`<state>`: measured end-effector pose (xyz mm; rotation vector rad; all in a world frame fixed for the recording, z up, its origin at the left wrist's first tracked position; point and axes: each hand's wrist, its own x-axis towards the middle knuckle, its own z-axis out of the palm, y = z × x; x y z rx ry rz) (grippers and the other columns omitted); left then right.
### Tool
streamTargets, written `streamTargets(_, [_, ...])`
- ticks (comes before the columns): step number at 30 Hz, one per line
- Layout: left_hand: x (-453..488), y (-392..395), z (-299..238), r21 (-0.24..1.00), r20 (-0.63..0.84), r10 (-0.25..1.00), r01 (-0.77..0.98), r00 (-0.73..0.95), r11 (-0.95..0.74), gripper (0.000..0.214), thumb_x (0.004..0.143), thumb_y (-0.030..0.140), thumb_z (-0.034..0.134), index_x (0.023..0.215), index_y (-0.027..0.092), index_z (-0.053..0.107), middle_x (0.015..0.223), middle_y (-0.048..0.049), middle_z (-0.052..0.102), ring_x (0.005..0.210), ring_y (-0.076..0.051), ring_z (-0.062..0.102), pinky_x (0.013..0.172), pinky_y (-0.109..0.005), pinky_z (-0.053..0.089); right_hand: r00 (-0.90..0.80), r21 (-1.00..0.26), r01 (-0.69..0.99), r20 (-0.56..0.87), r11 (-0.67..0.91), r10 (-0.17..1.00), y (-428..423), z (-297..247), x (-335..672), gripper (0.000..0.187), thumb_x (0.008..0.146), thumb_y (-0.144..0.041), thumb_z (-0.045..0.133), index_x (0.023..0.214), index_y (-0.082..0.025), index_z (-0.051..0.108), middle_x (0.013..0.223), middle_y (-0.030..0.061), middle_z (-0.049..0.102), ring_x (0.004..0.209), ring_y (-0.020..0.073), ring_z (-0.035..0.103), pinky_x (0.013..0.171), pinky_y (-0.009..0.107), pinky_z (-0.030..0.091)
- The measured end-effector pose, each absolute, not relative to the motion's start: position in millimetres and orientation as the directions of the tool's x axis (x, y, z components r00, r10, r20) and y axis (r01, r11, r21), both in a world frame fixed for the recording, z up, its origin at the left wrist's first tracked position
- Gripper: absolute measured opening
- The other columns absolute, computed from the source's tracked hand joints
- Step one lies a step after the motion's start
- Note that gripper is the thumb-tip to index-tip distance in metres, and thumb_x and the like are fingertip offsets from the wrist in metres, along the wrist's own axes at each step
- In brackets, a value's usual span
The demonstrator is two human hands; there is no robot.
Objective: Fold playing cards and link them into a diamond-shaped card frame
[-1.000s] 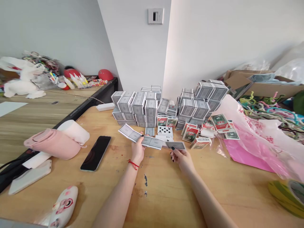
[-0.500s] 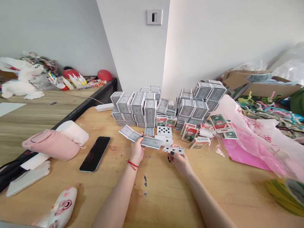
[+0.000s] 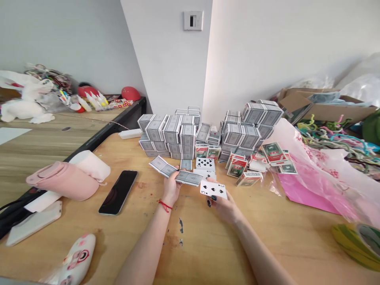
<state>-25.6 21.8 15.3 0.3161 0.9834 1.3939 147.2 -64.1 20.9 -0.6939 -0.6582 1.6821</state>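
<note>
My left hand [image 3: 172,188] is closed on a folded strip of playing cards [image 3: 188,178], whose grey patterned backs face up. Between thumb and fingers, my right hand [image 3: 222,204] grips a three of spades [image 3: 213,189], face up, just right of the strip. Beyond it on the table, an eight of spades [image 3: 204,163] and a two of spades [image 3: 208,174] lie face up, the two partly covered. A face-down card [image 3: 186,164] rests left of them. Farther back stand blocks folded from cards [image 3: 156,128], stacked at left, and another stack [image 3: 243,134] at right.
Card boxes [image 3: 237,167] stand right of the hands, near a pink plastic bag [image 3: 314,170]. At left lie a black phone [image 3: 118,192], a pink roll-shaped case [image 3: 63,180] and a white decorated case [image 3: 78,259]. Yellow tape [image 3: 353,245] sits at the right edge.
The three of spades in my right hand has tilted up, showing more of its face, and shifted slightly left. My left hand and its strip have stayed nearly still.
</note>
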Motion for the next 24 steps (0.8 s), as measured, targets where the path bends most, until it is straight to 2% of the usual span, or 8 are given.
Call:
streamTargets(5, [-26.0, 21.9, 16.5, 0.724, -0.375, 0.918, -0.659, -0.125, 0.206, 0.033, 0.064, 0.011, 0.056, 0.097, 0.014, 0.057, 0.074, -0.0051, 0.068, 0.066, -0.017, 0.064, 0.049, -0.021, 0.044, -0.158, -0.712, -0.676, -0.112, -0.19, 0.981, -63.8, 20.2, 150.9, 0.056, 0.055, -0.024, 0.075, 0.108, -0.021, 0.058, 0.086, 0.0055, 0.059, 0.066, 0.0151, 0.048, 0.057, 0.027, 0.04])
streamTargets(11, [-25.8, 21.6, 17.4, 0.731, -0.373, 0.919, -0.651, -0.131, 0.204, 0.032, 0.064, 0.012, 0.057, 0.096, 0.014, 0.057, 0.074, -0.0044, 0.067, 0.063, -0.015, 0.063, 0.048, -0.02, 0.043, -0.155, -0.741, -0.646, -0.103, -0.18, 0.983, -63.9, 20.5, 150.3, 0.055, 0.055, -0.025, 0.075, 0.107, -0.019, 0.059, 0.088, 0.0062, 0.06, 0.064, 0.0142, 0.048, 0.055, 0.025, 0.039])
streamTargets(16, [-26.5, 21.9, 17.0, 0.737, -0.367, 0.921, -0.645, -0.132, 0.201, 0.035, 0.063, 0.012, 0.057, 0.098, 0.015, 0.056, 0.071, -0.0038, 0.067, 0.063, -0.016, 0.063, 0.048, -0.021, 0.043, -0.149, -0.766, -0.607, -0.15, -0.211, 0.977, -63.7, 22.3, 150.3, 0.053, 0.052, -0.027, 0.077, 0.102, -0.02, 0.06, 0.088, 0.0065, 0.061, 0.064, 0.0151, 0.049, 0.055, 0.026, 0.038])
streamTargets(24, [-26.3, 21.8, 17.2, 0.731, -0.366, 0.922, -0.651, -0.124, 0.202, 0.036, 0.063, 0.011, 0.057, 0.099, 0.014, 0.057, 0.072, -0.0042, 0.067, 0.061, -0.014, 0.062, 0.046, -0.019, 0.041, -0.169, -0.739, -0.645, -0.112, -0.196, 0.979, -64.2, 21.5, 150.6, 0.055, 0.055, -0.024, 0.076, 0.107, -0.021, 0.059, 0.089, 0.0053, 0.061, 0.064, 0.0138, 0.05, 0.056, 0.025, 0.039])
